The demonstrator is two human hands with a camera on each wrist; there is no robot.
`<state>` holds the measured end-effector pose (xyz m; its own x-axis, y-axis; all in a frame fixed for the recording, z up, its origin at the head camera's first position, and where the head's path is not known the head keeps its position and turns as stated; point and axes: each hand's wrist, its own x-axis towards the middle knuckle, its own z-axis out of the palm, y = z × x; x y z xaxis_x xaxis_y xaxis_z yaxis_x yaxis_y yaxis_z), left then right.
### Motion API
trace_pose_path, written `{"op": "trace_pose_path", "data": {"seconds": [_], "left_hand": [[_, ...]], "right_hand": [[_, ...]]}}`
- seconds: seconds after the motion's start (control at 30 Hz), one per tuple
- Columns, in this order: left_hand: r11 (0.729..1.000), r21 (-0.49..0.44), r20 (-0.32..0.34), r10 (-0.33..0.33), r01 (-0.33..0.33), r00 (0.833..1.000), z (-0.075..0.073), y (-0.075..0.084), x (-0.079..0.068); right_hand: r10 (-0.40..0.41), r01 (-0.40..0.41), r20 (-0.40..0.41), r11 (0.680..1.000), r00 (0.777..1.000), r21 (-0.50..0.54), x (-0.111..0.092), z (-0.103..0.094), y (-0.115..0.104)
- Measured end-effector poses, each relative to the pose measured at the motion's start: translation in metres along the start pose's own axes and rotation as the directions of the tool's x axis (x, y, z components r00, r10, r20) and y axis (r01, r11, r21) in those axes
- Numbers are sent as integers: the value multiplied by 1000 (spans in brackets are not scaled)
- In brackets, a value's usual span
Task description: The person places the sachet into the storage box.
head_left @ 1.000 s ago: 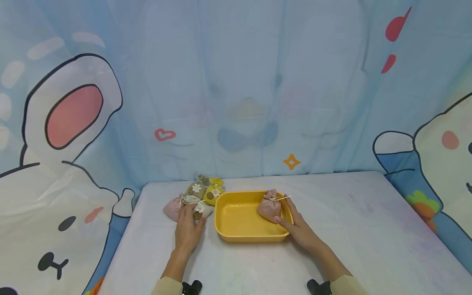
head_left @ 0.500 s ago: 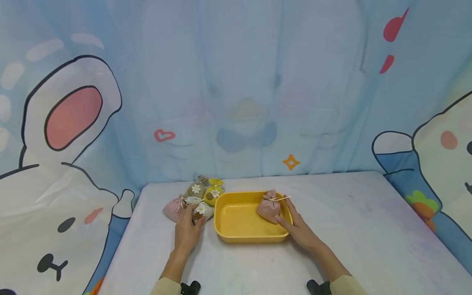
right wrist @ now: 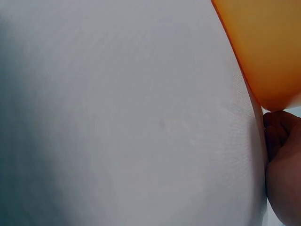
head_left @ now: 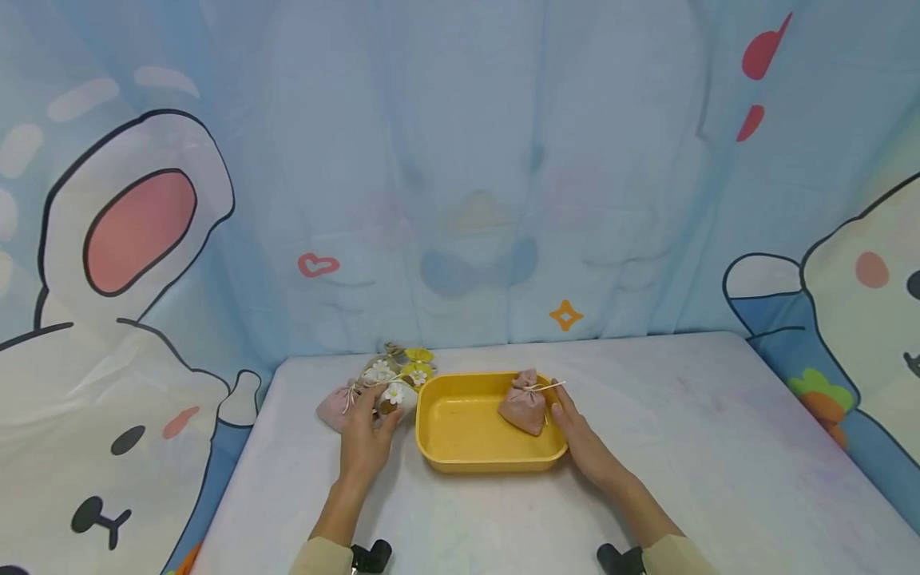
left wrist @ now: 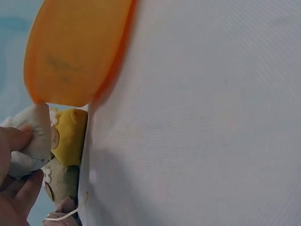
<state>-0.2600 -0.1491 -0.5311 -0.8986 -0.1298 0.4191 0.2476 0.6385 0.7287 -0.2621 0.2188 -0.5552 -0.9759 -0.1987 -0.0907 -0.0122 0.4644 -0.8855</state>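
Observation:
In the head view my left hand (head_left: 365,447) pinches a cream drawstring sachet (head_left: 404,396) with a white daisy, thumb on one side and fingers on the other. The left wrist view shows this pale pouch raised between thumb and fingers, over the others. Behind it sit a yellow sachet (left wrist: 71,136) and an olive-beige sachet (left wrist: 64,181); a pink sachet (head_left: 333,409) lies to their left. My right hand (head_left: 589,451) rests along the right outer side of a yellow plastic tray (head_left: 477,465), fingers fairly straight. Inside that tray, at its right end, leans a dusty-pink sachet (head_left: 523,407).
A white cloth covers the table (head_left: 719,463), whose back edge meets a blue cartoon curtain (head_left: 460,160). The tray's left wall stands right beside the sachet group.
The cream sachet has risen a little in my left hand, now covering more of the pouches behind. My right thumb has come off the tray's inside and lies by its outer edge.

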Motion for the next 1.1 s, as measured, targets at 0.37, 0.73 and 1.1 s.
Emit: {"op": "trace_pose_path", "data": {"seconds": [0.37,0.73,1.1], "left_hand": [[999,-37,-78,-7,5,997,1,4,3],[987,-151,7,60,-59,998,11,33,6],[966,-234,198,162,-114,967,37,55,-3]], "right_hand": [[9,-9,-9,1000,1000,10,3,1,5],[12,-11,-7,1000,1000,24,-2,-1,2],[39,-39,12,999,999,3,-4,-1,2]]}}
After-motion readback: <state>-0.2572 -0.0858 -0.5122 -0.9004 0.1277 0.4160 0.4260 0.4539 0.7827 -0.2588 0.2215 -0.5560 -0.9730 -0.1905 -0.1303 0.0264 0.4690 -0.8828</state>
